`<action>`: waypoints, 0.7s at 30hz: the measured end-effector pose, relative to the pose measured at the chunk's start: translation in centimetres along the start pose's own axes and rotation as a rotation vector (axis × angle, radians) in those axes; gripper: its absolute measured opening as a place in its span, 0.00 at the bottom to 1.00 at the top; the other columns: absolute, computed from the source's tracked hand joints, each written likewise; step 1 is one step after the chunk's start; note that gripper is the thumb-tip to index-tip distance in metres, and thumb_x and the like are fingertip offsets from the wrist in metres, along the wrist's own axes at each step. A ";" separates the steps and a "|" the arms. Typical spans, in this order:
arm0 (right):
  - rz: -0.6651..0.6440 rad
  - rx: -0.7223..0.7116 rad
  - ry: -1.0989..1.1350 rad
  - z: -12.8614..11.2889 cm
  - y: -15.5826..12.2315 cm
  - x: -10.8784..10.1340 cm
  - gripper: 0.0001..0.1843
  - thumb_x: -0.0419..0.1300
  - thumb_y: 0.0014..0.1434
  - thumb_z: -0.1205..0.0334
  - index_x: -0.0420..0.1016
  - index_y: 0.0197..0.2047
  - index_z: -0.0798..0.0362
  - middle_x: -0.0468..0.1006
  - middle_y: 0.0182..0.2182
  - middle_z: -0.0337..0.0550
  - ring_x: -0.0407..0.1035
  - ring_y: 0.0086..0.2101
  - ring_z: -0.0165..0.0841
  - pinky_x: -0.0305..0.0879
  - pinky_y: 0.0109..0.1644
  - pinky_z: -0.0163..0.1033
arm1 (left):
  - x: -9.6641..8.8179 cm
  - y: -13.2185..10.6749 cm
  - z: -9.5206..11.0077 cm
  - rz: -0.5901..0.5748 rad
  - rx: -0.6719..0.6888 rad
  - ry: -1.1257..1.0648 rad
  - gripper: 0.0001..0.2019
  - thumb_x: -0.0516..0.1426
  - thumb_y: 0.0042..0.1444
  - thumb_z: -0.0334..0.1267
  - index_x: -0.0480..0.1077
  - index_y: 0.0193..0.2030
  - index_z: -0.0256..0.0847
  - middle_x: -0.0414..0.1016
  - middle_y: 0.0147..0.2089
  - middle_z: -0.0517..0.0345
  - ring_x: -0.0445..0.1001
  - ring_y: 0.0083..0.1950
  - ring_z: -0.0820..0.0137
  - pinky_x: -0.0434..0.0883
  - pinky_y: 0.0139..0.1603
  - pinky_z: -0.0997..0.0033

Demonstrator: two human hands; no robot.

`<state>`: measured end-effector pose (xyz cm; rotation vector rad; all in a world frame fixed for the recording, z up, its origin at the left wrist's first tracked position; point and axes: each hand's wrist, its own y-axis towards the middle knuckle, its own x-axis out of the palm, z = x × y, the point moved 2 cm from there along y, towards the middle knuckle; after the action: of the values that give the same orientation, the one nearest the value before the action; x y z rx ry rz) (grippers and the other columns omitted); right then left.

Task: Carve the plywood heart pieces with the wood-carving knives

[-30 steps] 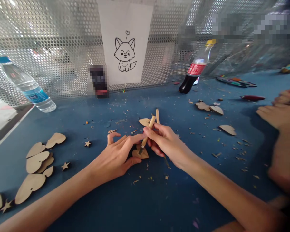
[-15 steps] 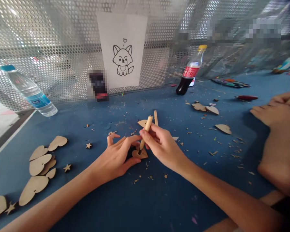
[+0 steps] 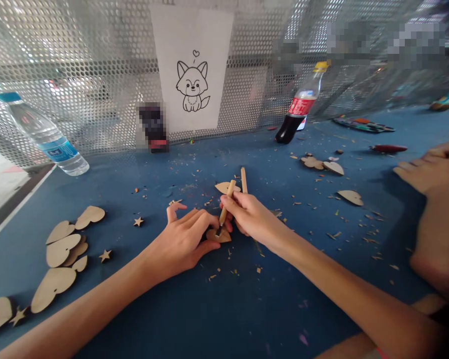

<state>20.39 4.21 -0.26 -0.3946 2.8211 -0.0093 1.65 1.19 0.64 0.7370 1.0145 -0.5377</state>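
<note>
My right hand [image 3: 249, 212] grips the wooden handle of a carving chisel [image 3: 227, 204], which slants down to the left. Its dark metal tip touches a small wooden heart [image 3: 223, 238] on the blue table. With thumb and fingers, my left hand [image 3: 190, 232] pins that heart's left side, covering part of it. Just beyond the hands lies another wooden heart [image 3: 224, 188], partly behind the chisel. Beside it is a second wooden handle [image 3: 244, 179], its lower end hidden by my right hand.
Wooden hearts [image 3: 54, 289] and small stars [image 3: 105, 256] lie at left. A water bottle [image 3: 60, 149] and a cola bottle [image 3: 297, 112] lean on the perforated screen, where a fox drawing [image 3: 192, 87] hangs. Wood chips litter the table [image 3: 194, 319]. Another person's hand [image 3: 430, 169] rests at right.
The chisel has tilted slightly, its tip still on the heart, and my right hand has turned a little with it. The whole view has shifted slightly. My left hand keeps its hold.
</note>
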 end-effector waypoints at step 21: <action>0.003 -0.036 0.044 -0.4 -1.0 -0.6 0.19 0.54 0.68 0.43 0.67 0.39 0.52 0.70 0.23 0.37 0.61 0.20 0.26 0.52 0.21 0.33 | 0.1 -0.2 -0.2 0.024 0.015 0.007 0.09 0.57 0.67 0.35 0.57 0.44 0.42 0.75 0.44 0.62 0.78 0.44 0.66 0.52 0.61 0.48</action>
<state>21.14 3.37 0.33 -0.4024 2.8687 0.0342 1.45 1.23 0.37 0.7638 1.0079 -0.5223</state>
